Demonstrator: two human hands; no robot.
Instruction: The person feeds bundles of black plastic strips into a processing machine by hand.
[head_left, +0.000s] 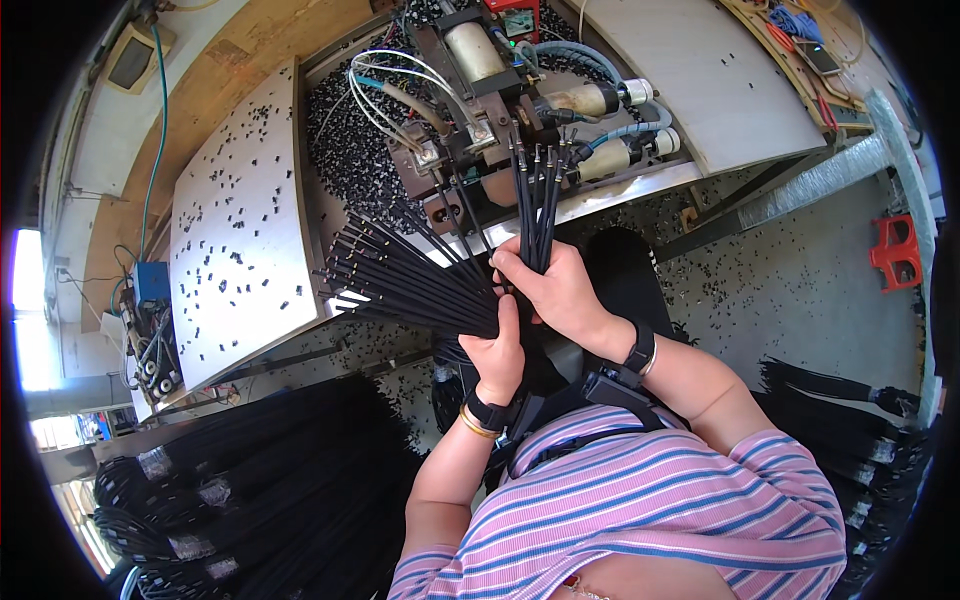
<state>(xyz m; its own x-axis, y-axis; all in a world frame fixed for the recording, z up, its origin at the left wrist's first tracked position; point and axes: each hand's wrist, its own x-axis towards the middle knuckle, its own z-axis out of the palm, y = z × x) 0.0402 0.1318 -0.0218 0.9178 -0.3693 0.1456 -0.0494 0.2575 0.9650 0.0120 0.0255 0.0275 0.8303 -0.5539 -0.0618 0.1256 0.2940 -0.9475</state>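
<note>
My left hand (495, 352) is closed around a thick bunch of black cables (415, 285), which fans out to the left with small metal tips at the ends. Close beside it, my right hand (562, 298) grips a smaller bunch of black cables (534, 205), tips pointing up toward the machine (474, 52). Between the two bunches, a couple of cables reach up to the machine's metal blocks (480, 132); whether they touch it I cannot tell. Both bunches' lower lengths are hidden behind my hands and body.
Small black scraps cover the machine bed (345, 130), the sloping white panel (240, 220) and the floor (740, 270). Large bundles of black cable lie at lower left (290, 480) and right (850, 450). A red stool (895, 252) stands at far right, beside a wrapped table leg (820, 185).
</note>
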